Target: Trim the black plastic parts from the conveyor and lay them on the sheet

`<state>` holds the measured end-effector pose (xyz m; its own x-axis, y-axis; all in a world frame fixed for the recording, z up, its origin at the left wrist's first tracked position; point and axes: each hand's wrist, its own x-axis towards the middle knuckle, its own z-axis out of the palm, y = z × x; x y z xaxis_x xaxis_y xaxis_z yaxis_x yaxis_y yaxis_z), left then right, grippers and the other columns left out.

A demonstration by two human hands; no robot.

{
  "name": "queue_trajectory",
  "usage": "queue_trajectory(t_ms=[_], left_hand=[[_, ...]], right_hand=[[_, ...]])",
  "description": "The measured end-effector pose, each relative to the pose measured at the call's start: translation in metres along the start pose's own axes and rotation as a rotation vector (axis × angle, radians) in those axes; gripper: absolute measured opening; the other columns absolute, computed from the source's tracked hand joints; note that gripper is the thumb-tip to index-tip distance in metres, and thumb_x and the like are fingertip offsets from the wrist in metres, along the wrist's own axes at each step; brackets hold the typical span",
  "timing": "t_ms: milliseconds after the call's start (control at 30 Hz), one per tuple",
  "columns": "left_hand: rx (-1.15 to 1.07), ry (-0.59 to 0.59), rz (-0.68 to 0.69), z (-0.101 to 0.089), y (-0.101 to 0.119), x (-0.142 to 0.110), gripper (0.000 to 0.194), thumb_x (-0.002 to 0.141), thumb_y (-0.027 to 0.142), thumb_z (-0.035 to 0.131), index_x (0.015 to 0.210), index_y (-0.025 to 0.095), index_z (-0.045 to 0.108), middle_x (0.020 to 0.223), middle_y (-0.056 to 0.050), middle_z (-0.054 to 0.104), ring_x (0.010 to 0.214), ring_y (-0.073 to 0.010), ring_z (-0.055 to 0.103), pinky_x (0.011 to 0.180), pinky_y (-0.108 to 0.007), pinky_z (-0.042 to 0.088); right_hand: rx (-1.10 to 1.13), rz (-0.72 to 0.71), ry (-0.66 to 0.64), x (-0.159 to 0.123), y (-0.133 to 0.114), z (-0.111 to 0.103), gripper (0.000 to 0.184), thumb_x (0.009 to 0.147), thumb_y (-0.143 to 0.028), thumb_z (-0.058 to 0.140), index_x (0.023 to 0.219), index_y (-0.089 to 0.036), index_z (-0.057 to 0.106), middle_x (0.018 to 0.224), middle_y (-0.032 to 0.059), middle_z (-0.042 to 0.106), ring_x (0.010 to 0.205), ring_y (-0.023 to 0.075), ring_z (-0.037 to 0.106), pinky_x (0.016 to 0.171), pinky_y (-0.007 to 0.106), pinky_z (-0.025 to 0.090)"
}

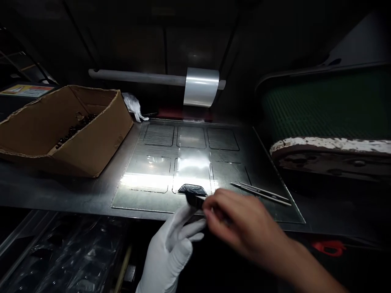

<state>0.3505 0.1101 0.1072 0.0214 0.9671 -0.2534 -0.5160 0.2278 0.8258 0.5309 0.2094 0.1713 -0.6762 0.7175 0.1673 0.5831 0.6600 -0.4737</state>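
My left hand [172,244] wears a white glove and reaches up from below, its fingers around the lower end of a small black glossy part [192,192]. My bare right hand [235,221] comes in from the right and pinches the same part at its near edge. The part sits at the front of a shiny metal plate [146,175] with several rounded rectangular outlines. The right hand's fingertips are partly blurred.
An open cardboard box [64,130] with dark small parts stands at the left. A roll of clear film [200,86] hangs on a bar behind the plate. Metal tweezers [261,192] lie on the plate at right. A green conveyor belt [326,110] runs at far right. A crumpled white glove [134,106] lies behind the box.
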Motion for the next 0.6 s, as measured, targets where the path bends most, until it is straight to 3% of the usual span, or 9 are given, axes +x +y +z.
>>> queue_trajectory(t_ms=[133,300,467,600], left_hand=[[0.071,0.055,0.012,-0.001,-0.002,-0.005,0.051,0.092,0.063,0.072,0.127,0.027,0.079,0.145,-0.015,0.068,0.115,-0.0369,0.076,0.089,-0.037,0.066],[0.154,0.156,0.025,-0.006,0.001,-0.009,0.036,0.091,0.056,0.076,0.107,0.025,0.085,0.137,-0.016,0.073,0.105,-0.0348,0.079,0.083,-0.037,0.067],[0.179,0.191,0.080,-0.004,0.008,-0.007,0.034,0.092,0.054,0.075,0.099,0.023,0.086,0.127,-0.016,0.078,0.097,-0.0354,0.080,0.074,-0.038,0.067],[0.265,0.200,0.146,-0.007,0.021,-0.005,0.030,0.093,0.051,0.073,0.101,0.025,0.086,0.116,-0.013,0.082,0.090,-0.0335,0.080,0.074,-0.040,0.068]], right_hand=[[-0.458,0.124,-0.198,0.045,0.030,-0.011,0.016,0.103,-0.023,0.055,0.093,-0.018,0.067,0.086,0.0027,0.072,0.069,0.0187,0.068,0.057,0.031,0.032],[-0.542,0.082,-0.292,0.073,0.040,-0.008,0.020,0.102,-0.021,0.055,0.089,-0.016,0.068,0.085,0.0072,0.074,0.061,0.0206,0.066,0.053,0.033,0.020],[-0.498,0.103,-0.304,0.083,0.040,0.001,0.019,0.101,-0.020,0.057,0.089,-0.016,0.071,0.087,0.0098,0.077,0.063,0.0207,0.068,0.054,0.033,0.028],[-0.394,0.194,-0.209,0.057,0.049,-0.009,0.016,0.103,-0.028,0.058,0.099,-0.020,0.071,0.097,0.0056,0.078,0.079,0.0215,0.072,0.062,0.031,0.043]])
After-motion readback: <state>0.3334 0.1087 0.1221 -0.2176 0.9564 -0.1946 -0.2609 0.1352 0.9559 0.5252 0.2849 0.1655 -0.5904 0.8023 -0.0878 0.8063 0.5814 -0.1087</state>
